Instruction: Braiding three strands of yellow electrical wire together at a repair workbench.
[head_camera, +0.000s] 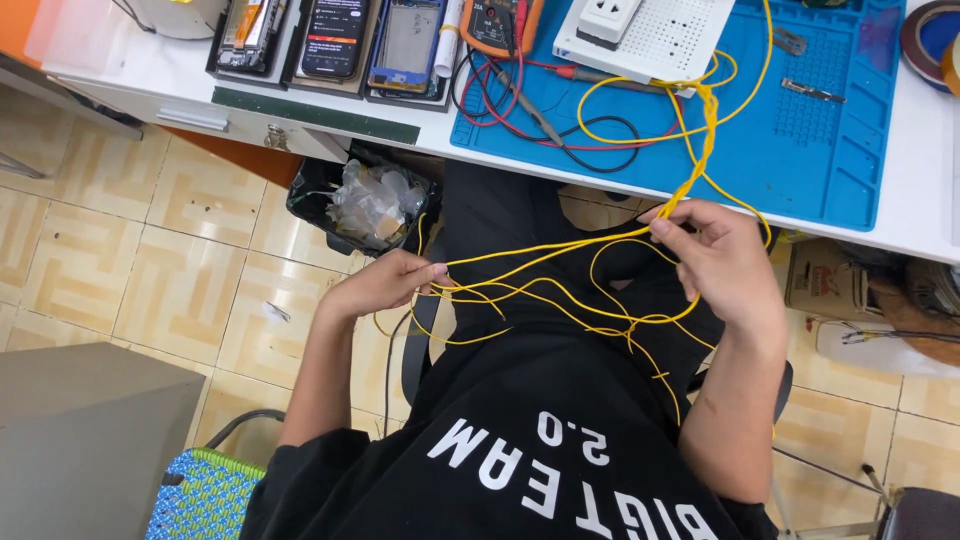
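The top of the table (930, 225) is being cut off by the picture's edge, so the phones (335, 40), the meter (500, 22) and the white block (645, 35) are only showing in part. A roll of tape (935, 35) is peeking in at the far right corner. The person is sitting at the white table, over a floor (140, 260) of tan tiles with a square pattern. A blue mat (800, 130) is lying on the table, with red and black leads curling across it. Under the table a black bin (365, 205) is holding crumpled clear plastic. A brown box (825, 280) is sitting on the floor at the right, and its label is too blurry to make out. A grey box corner and a blue-green woven seat (200, 495) are showing at the lower left. The yellow wire (560, 290) is hanging in loose loops over the lap, and it is running up in a twist onto the mat. The left hand (385, 285) is pinching some strands, its grip closed on the wire. The right hand (725, 265) is also gripping the wire, just below the twist.
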